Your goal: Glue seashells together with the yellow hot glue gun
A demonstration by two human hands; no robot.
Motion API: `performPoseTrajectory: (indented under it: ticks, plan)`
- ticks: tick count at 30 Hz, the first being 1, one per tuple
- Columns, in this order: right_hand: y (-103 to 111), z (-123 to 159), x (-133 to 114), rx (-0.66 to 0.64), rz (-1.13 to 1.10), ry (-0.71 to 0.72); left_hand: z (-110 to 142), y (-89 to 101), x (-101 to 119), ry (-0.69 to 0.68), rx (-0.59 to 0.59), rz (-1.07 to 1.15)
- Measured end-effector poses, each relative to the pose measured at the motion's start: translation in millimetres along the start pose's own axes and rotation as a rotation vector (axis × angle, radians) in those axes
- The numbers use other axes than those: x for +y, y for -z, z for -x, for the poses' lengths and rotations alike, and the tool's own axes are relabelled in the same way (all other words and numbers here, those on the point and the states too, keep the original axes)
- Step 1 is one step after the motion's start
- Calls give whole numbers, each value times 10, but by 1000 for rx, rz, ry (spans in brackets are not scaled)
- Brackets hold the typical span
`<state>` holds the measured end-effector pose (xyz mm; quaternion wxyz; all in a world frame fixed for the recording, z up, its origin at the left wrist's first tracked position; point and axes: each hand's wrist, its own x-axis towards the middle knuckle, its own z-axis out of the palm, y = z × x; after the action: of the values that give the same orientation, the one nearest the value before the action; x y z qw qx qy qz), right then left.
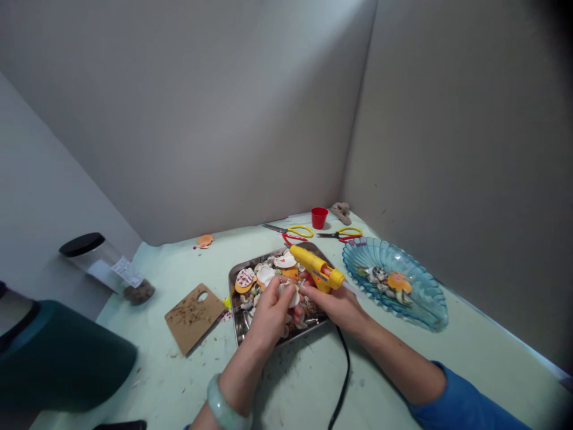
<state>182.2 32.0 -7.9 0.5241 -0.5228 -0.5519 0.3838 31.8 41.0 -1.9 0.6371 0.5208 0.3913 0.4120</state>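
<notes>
My left hand [271, 310] is closed around a pale seashell [289, 294], held over the near part of a metal tray [237, 330]. The tray is heaped with shells, among them a speckled one [245, 278] and a white one [265, 275]. In my right hand [335, 303] is a yellow glue gun [316, 267], its nozzle aimed up and to the left, away from the shell. The right fingertips are close to the held shell; whether they touch it I cannot tell. A black cord [345, 370] runs toward the near edge.
At right stands a blue shell-shaped dish [425, 295] with shells in it. Two pairs of scissors [301, 231] [349, 233] and a red cup [319, 218] lie behind the tray. A brown board [197, 319], a clear jar [114, 269] and a dark green container [67, 358] are left.
</notes>
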Motion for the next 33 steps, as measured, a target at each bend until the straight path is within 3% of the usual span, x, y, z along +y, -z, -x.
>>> performPoseTrajectory:
  ticks: [20, 29, 33]
  plan:
    - [32, 53, -98, -78, 15, 35, -6, 22, -18, -3, 19, -24]
    - [19, 33, -58, -30, -18, 18, 10, -4, 8, 12, -3, -13]
    - [17, 21, -32, -67, 6, 39, 2, -5, 7, 8, 3, -3]
